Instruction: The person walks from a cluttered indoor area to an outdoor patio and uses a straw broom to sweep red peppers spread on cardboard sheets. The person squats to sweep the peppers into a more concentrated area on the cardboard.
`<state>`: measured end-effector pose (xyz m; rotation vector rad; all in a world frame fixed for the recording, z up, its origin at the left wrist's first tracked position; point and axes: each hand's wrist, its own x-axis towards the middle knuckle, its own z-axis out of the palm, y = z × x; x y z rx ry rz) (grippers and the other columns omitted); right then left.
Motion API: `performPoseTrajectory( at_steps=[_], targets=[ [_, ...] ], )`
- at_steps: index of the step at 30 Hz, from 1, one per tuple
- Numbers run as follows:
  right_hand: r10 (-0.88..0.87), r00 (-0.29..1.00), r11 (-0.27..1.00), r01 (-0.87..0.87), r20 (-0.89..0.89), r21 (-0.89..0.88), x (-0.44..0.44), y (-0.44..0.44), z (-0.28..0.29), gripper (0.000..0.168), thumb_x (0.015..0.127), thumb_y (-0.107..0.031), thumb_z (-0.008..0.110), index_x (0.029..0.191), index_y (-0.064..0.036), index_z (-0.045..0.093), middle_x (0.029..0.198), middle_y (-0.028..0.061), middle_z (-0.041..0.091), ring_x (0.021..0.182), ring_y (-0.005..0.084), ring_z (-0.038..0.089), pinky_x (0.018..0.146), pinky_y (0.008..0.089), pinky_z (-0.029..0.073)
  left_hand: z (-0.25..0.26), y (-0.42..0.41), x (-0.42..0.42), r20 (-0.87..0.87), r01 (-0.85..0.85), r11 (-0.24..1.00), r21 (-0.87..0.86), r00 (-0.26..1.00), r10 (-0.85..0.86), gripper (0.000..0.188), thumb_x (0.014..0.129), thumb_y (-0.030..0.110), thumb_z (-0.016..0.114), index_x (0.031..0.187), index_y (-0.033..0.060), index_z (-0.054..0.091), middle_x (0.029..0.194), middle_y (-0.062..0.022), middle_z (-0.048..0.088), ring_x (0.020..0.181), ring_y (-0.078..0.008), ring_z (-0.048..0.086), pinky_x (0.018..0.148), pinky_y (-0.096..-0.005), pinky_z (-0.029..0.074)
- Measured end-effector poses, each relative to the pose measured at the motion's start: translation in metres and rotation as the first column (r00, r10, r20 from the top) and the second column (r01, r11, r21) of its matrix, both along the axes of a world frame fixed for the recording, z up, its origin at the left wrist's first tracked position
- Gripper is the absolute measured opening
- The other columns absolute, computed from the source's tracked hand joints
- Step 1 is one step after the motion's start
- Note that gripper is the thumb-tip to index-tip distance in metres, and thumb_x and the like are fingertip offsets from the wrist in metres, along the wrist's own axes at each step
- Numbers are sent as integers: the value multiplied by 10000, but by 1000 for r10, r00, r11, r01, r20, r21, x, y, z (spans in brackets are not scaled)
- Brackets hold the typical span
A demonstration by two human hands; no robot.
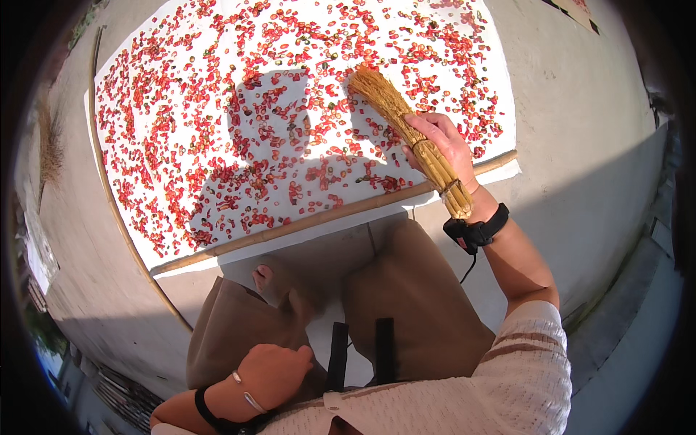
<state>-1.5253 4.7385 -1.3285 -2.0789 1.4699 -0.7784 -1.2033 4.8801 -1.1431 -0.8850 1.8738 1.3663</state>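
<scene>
My right hand is closed around a short bundled straw whisk broom, tied with bands. The broom's bristle end points away from me, over a white cloth strewn with cut pieces of red pepper, a few of them green. Whether the bristles touch the cloth I cannot tell. My left hand rests on my left thigh with its fingers curled in, and nothing shows in it.
A bamboo pole lies along the cloth's near edge, and a thinner pole runs down its left side. Dry brush lies on the concrete at the far left. Shadows fall across the cloth. Sticks are piled at the lower left.
</scene>
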Motion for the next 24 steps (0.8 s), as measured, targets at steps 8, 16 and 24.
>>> performPoseTrajectory(
  at_steps=[8, 16, 24],
  targets=[
    [-89, 991, 985, 72, -104, -154, -30, -29, -11, 503, 727, -51, 746, 1192, -140, 580, 1036, 115, 579, 871, 229, 625, 711, 294, 531, -17, -2, 4, 97, 35, 989, -144, 995, -21, 238, 879, 282, 544, 802, 57, 530, 561, -106, 591, 559, -298, 621, 503, -398, 480],
    [81, 997, 995, -82, -12, -62, -5, -33, -16, 486, 726, -39, 738, 1178, -133, 586, 1044, 112, 571, 927, 235, 610, 759, 298, 528, -9, 16, 0, 102, -22, 981, -192, 994, 42, 244, 864, 289, 571, 789, 61, 530, 566, -102, 594, 558, -286, 624, 490, -393, 480],
    [155, 988, 976, -152, 9, -157, 36, -60, -28, 454, 731, -35, 735, 1155, -123, 597, 1013, 106, 565, 858, 234, 616, 699, 309, 523, -6, 28, -2, 152, -57, 975, -216, 984, 91, 227, 861, 280, 572, 787, 67, 543, 574, -100, 600, 570, -280, 630, 499, -385, 490]
  ],
)
